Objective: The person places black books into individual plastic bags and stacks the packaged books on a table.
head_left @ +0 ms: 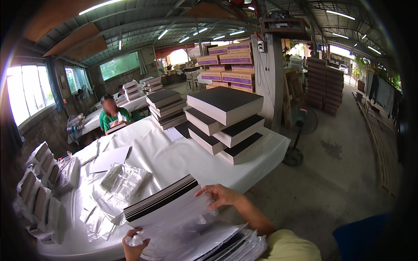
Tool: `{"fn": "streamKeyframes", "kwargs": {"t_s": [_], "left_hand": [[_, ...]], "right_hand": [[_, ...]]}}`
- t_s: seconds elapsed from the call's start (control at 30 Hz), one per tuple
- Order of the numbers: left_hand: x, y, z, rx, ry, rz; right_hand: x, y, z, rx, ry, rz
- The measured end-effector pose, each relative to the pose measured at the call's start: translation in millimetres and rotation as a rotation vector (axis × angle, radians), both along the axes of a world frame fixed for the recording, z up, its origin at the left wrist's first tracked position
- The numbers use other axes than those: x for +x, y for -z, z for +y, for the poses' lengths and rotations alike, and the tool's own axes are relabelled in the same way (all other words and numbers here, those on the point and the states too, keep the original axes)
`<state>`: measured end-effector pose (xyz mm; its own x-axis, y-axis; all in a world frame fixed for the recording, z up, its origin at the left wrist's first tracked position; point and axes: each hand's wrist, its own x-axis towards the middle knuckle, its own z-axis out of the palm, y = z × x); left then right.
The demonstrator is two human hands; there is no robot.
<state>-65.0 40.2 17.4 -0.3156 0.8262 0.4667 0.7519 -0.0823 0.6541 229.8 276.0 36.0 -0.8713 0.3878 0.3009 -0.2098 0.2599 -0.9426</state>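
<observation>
Left fingers (pixel 131 233) pinch crumpled film (pixel 138 239) in the head view; right fingers (pixel 207 189) curl at the right end of a black-and-white stack (pixel 162 199), though I cannot tell whether they grip. That stack lies on the worktop (pixel 187 157), between and just beyond both sets of fingers. Nearer the body, a heap (pixel 237 245) of film and sheets crowds the space right of the left fingers. Beyond these lie clear bags (pixel 125 180) and a white board (pixel 111 159); well left stand wrapped bundles (pixel 38 200). Thick books (pixel 226 105) rise ahead of the right fingers, blocking part of the room behind.
</observation>
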Motion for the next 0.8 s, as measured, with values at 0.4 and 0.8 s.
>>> {"fn": "streamKeyframes", "kwargs": {"t_s": [0.4, 0.8], "left_hand": [[36.6, -22.2, 37.4, 0.526, -0.469, 0.197], [40.0, 29.8, 18.4, 0.629, -0.481, 0.362]], "right_hand": [[-42.6, 4.1, -13.2, 0.681, 1.009, 0.251], [-28.8, 38.1, -30.9, 0.782, 1.042, 0.249]]}}
